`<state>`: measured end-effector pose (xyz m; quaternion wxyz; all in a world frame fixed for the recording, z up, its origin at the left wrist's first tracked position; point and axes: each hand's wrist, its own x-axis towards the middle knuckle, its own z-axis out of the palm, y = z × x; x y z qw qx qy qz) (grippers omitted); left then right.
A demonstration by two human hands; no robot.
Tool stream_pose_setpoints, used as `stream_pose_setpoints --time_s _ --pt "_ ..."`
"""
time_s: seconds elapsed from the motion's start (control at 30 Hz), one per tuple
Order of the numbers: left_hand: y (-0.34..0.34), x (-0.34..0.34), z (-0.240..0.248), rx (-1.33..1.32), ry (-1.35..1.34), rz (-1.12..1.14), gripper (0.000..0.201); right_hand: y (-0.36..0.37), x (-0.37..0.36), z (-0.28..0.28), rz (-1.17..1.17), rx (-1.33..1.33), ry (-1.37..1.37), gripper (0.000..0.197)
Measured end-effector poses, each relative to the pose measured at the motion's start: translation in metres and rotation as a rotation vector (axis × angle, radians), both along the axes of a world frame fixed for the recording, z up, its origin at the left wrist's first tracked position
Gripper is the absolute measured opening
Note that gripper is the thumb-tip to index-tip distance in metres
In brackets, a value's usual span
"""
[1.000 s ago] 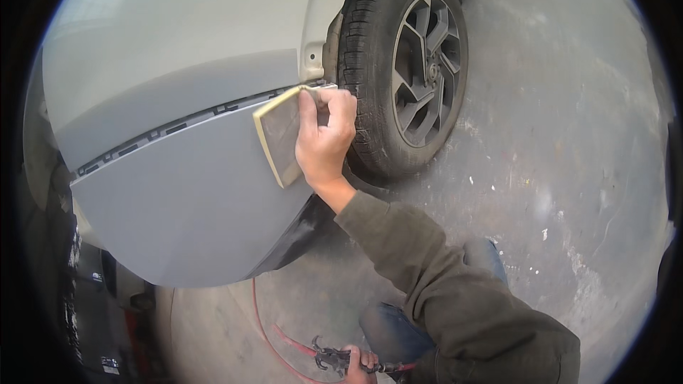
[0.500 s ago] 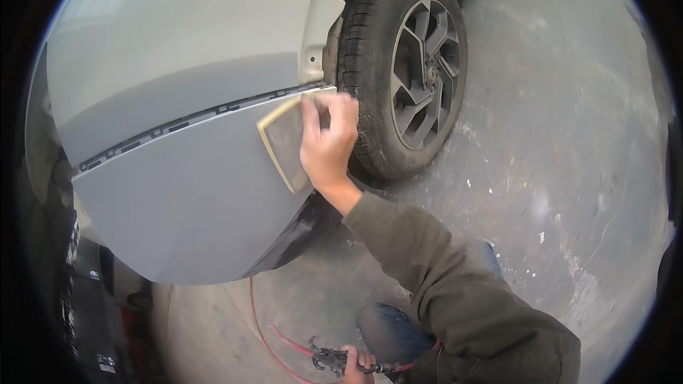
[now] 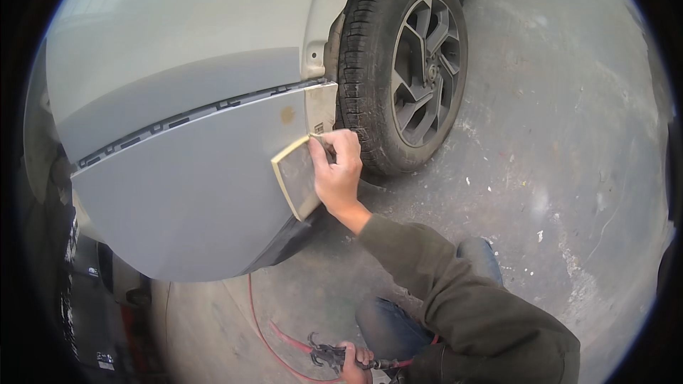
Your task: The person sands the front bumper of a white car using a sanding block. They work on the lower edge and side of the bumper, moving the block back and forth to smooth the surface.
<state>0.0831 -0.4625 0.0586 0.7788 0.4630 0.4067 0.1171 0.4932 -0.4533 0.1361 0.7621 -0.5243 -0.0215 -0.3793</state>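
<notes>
My right hand pinches the upper edge of a thin, bendy sanding pad, which has a yellow rim and a grey face. The pad lies against the grey bumper panel, near its right-hand edge. Above the pad, a tan patch shows on the grey surface. Low in the picture, my left hand is wrapped around a black air gun with a red hose fitting. Its fingers partly hide the gun's handle.
A dark tyre with a spoked wheel stands just right of the panel. The pale car body rises above the panel's slotted seam. A red hose runs along the scuffed concrete floor. Dark equipment stands at lower left.
My right hand has moved the sanding pad down along the panel's right side, away from the top corner. The tan patch and panel edge are now uncovered. My left hand stays low with the gun.
</notes>
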Motion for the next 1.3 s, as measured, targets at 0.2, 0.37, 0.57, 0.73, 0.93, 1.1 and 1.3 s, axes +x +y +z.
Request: stream_pose_setpoints --time_s 0.2,0.37,0.57,0.73,0.93,1.1,1.3 --pt "0.004 -0.008 -0.022 0.046 0.068 0.033 0.022 -0.015 0.027 0.044 -0.048 0.06 -0.103 0.016" --pt "0.006 -0.005 -0.022 0.046 0.052 0.031 0.019 0.0 0.017 0.033 -0.151 0.061 -0.047 0.013" --pt "0.016 -0.011 -0.029 0.043 0.042 0.014 0.016 -0.003 0.032 0.048 -0.212 0.075 -0.032 0.014" --pt "0.012 -0.004 -0.02 0.037 0.071 0.011 0.015 -0.005 0.029 0.047 -0.13 0.083 -0.05 0.016" --pt "0.011 -0.008 -0.019 0.009 0.074 0.047 0.017 0.003 0.019 0.034 -0.096 0.077 -0.029 0.014" --pt "0.019 -0.019 -0.022 -0.012 0.06 0.006 0.021 0.004 0.022 0.045 -0.124 0.122 -0.009 0.015" --pt "0.016 -0.012 -0.014 -0.028 0.105 0.056 0.023 -0.002 0.029 0.056 -0.184 0.11 -0.056 0.015"
